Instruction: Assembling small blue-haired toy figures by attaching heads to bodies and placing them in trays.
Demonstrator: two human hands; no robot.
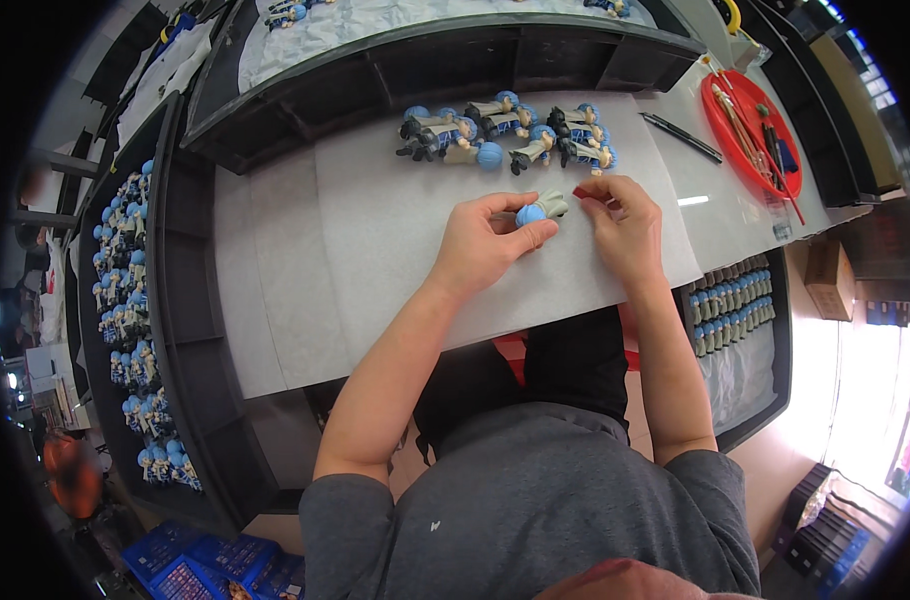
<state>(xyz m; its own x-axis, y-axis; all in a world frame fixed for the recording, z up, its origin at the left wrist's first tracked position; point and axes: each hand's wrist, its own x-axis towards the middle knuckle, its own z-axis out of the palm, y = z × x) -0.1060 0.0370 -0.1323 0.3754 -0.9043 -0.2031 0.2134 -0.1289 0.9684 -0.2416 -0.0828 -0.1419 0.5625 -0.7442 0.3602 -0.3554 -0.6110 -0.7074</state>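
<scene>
Between the thumb and fingers of my left hand (475, 243) is a small figurine (543, 209) with a pale blue head and a grey-beige body. It lies tilted just above the white paper (375, 290). My right hand (628, 232) is close by on the right, its thumb and fingertips pinched around a small red piece (580, 192). What kind of piece that is cannot be made out. Just beyond both hands, several blue-haired figurines (532, 148) lie in a loose group on the paper, some with black and blue parts.
A black tray (445, 72) lined with white sheet stands at the back. Another black tray (190, 300) on the left holds many figurines. Low on the right, a tray (745, 395) holds figurines in rows. A red dish (715, 110) with brushes and black pens (682, 137) are at the far right.
</scene>
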